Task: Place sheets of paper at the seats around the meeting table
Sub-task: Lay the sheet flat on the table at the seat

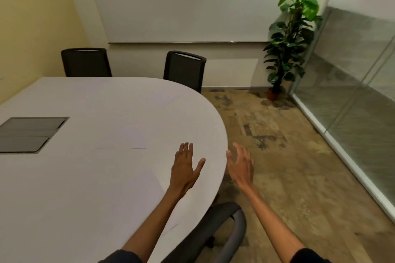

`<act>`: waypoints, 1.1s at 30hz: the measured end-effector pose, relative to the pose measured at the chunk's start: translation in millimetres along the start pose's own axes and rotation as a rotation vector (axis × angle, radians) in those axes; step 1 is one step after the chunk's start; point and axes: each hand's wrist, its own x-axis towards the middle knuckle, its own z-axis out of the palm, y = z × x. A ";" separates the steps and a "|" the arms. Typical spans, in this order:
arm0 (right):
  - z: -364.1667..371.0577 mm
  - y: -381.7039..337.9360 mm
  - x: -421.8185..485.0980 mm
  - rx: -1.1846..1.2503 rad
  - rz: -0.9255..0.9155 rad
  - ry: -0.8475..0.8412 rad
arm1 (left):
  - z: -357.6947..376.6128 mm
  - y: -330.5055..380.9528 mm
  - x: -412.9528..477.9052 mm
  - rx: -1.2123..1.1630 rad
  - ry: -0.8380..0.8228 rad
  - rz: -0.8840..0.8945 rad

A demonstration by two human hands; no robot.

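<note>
Smooth white rounded meeting table (pixel 102 113), no legible writing; faint sheets of paper (pixel 164 100) lie upper centre. My left hand (pixel 186 168) and right hand (pixel 241 166), lower centre, fingers spread, empty.

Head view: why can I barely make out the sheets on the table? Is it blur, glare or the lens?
Head view: soft and slightly smeared; white sheets on the white table show only as faint edge lines. No harsh glare; the left hand and arm cast a soft shadow. Wide-angle lens bends the glass wall and whiteboard. The plant stays fairly crisp.
</note>
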 end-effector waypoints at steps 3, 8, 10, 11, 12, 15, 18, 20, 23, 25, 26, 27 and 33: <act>-38.5 32.6 20.8 -0.009 0.022 0.013 | 22.8 47.1 13.3 0.009 0.012 0.031; -102.0 85.7 58.2 -0.022 -0.015 0.033 | 61.5 127.5 39.6 -0.014 0.053 0.037; -125.2 105.1 72.7 -0.030 -0.006 0.049 | 75.6 155.0 50.3 -0.012 0.060 0.049; -134.7 115.0 80.0 -0.030 0.002 0.058 | 82.5 167.0 55.7 -0.008 0.059 0.063; -143.2 124.4 87.4 -0.029 0.010 0.067 | 89.5 177.5 62.1 -0.004 0.057 0.080; -160.1 148.9 110.6 -0.011 0.037 0.096 | 108.6 201.5 84.3 -0.003 0.046 0.101; -166.9 167.1 134.3 -0.012 0.040 0.112 | 125.5 218.0 110.0 0.013 0.059 0.116; -166.4 174.9 153.1 -0.010 0.041 0.120 | 136.3 224.6 128.5 0.022 0.064 0.125; -154.6 185.1 187.9 -0.013 0.024 0.114 | 152.8 226.2 159.8 0.033 0.075 0.114; -141.7 190.4 217.5 -0.023 0.004 0.093 | 164.4 223.2 186.8 0.030 0.078 0.092; -134.4 192.1 235.0 -0.033 -0.006 0.080 | 169.4 220.9 202.4 0.028 0.083 0.085; -126.7 193.3 253.3 -0.038 -0.014 0.070 | 174.1 217.7 218.7 0.027 0.090 0.081; -73.0 187.4 370.1 -0.020 -0.071 0.044 | 192.2 192.6 327.3 0.002 0.133 0.021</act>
